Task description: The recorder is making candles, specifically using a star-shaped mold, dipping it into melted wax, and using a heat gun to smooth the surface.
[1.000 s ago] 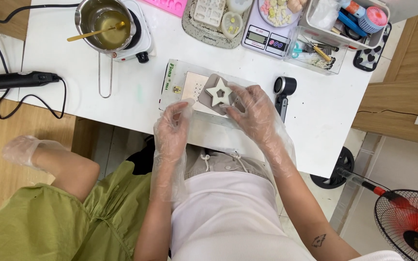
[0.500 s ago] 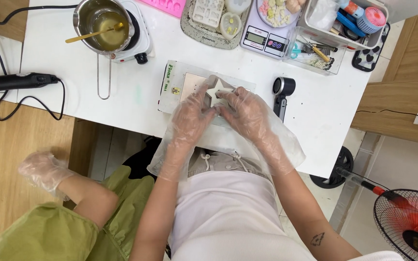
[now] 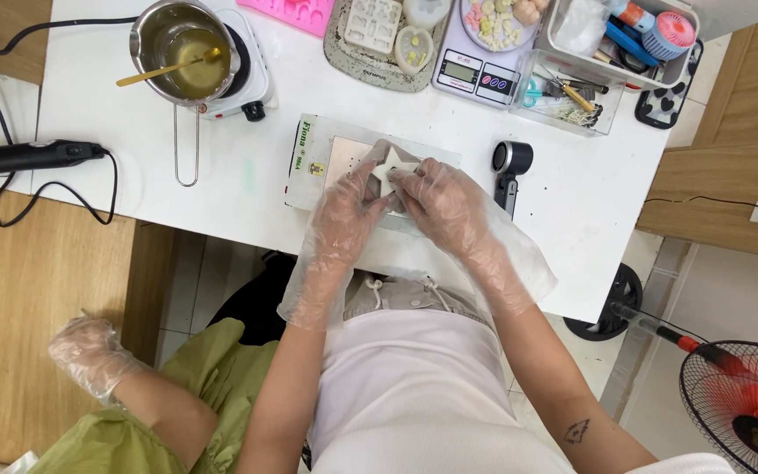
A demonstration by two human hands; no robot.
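Observation:
A white star-shaped piece [image 3: 389, 163] sits in a grey mould on a flat white plate-like machine [image 3: 312, 163] at the table's front. My left hand [image 3: 345, 209], in a clear plastic glove, grips the star's left side. My right hand [image 3: 446, 204], gloved the same way, presses on its right side. Both hands meet over the star and hide most of the mould.
A pot of yellow liquid with a stirrer [image 3: 184, 51] stands on a small hotplate at the back left. A black corded tool [image 3: 24, 157] lies far left. Trays, a scale [image 3: 477, 70] and a clear bin sit behind. Another person's gloved hand [image 3: 91, 355] hangs lower left. A fan [image 3: 747, 404] stands lower right.
My left hand came up from the table's edge onto the star. The other person's gloved hand dropped lower and further from the table.

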